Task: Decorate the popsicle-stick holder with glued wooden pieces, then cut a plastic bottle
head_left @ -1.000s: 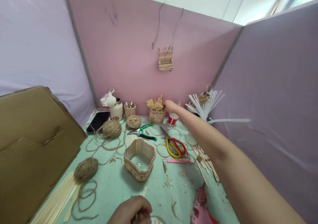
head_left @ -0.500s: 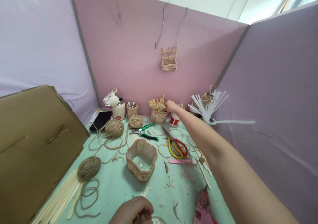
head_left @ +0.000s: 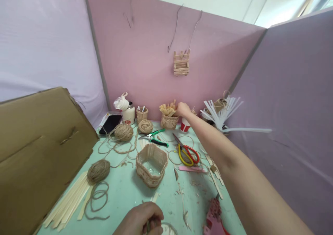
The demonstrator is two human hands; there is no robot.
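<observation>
My right hand (head_left: 183, 110) reaches to the far side of the table, at the right edge of a small woven-looking basket (head_left: 169, 122) full of pale wooden strips (head_left: 168, 109). Its fingers point down and are hidden from me, so what they touch does not show. Low in the picture, my left hand (head_left: 142, 219) is curled closed beside a round whitish thing (head_left: 168, 229), with whatever lies inside the fingers hard to make out. Between the hands stands a wood-trimmed, many-sided basket (head_left: 151, 183) with a shiny bottom.
Green-handled pruners (head_left: 158, 143), red-and-yellow scissors (head_left: 187, 154) and a pink strip (head_left: 193, 169) lie midtable. Twine balls (head_left: 99, 170) and wooden sticks (head_left: 69, 202) are on the left by a cardboard sheet (head_left: 44, 151). A pink glue gun-like tool (head_left: 214, 221) lies near my right forearm.
The view has shifted slightly, moving the whole scene a little to the right. My right hand stays by the strip-filled basket, its back turned up somewhat more. My left hand keeps its curl.
</observation>
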